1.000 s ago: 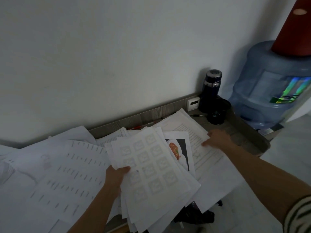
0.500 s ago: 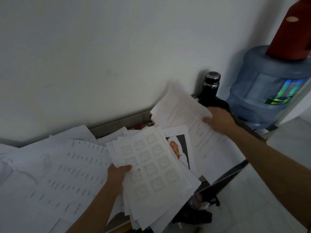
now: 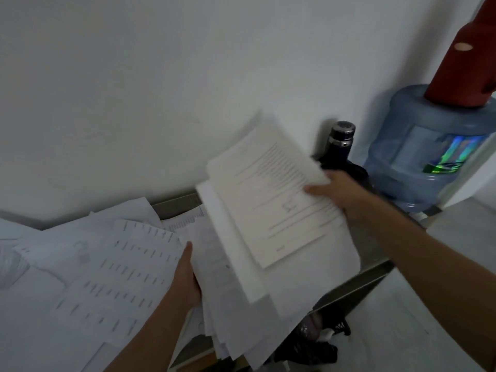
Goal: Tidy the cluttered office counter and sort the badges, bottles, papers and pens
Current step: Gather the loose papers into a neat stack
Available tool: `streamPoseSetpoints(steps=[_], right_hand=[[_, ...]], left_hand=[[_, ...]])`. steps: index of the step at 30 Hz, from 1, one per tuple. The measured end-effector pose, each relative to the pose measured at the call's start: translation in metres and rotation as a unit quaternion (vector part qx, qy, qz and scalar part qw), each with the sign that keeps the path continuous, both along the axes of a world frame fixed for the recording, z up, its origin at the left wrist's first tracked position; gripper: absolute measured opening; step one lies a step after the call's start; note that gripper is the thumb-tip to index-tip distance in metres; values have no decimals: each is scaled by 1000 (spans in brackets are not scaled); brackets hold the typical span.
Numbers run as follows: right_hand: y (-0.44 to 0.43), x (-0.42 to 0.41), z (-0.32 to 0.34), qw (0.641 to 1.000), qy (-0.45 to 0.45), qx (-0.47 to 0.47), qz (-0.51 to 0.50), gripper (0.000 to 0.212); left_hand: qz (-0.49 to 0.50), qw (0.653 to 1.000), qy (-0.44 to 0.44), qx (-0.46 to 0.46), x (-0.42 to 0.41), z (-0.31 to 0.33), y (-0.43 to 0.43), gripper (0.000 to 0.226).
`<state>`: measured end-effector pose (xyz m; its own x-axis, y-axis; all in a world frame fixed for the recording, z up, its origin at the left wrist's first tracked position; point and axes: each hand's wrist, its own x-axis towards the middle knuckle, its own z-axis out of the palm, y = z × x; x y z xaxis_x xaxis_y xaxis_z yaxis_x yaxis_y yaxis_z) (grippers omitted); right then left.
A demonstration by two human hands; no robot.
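Head: papers (image 3: 279, 210) extend left of right hand (image 3: 342, 193).

One left hand (image 3: 185, 279), one right hand (image 3: 339, 196), one bottle (image 3: 340, 147), one jug (image 3: 418, 167), many papers (image 3: 271, 210).

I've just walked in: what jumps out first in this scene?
A sheaf of printed pages held up mid-frame by the right hand, over the stack of sheets that the left hand grips. Loose papers cover the counter at left. A big blue water jug stands far right beside a dark bottle.
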<state>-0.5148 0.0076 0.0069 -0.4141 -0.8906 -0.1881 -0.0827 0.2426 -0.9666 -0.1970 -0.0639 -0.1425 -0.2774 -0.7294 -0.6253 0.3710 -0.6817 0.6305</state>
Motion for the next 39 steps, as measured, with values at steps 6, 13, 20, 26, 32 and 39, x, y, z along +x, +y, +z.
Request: streamPoseSetpoints(steps=[6, 13, 20, 26, 32, 39], right_hand=[[-2, 56, -123, 977, 74, 161, 119, 35], [-12, 59, -126, 967, 155, 142, 144, 28], [-31, 32, -46, 981, -132, -41, 136, 77], [-49, 42, 26, 954, -127, -138, 233, 53], [-55, 54, -3, 962, -97, -105, 231, 46], [-54, 72, -13, 967, -59, -132, 212, 42]], left_hand=[[-98, 993, 36, -59, -1, 8, -11, 25], [-69, 979, -135, -133, -5, 10, -2, 48], [-93, 926, -92, -354, -6, 132, -25, 40], [-87, 881, -57, -462, 8, 192, -34, 40], [-73, 879, -116, -458, 26, 168, -31, 42], [-32, 884, -103, -454, 24, 163, -33, 47]])
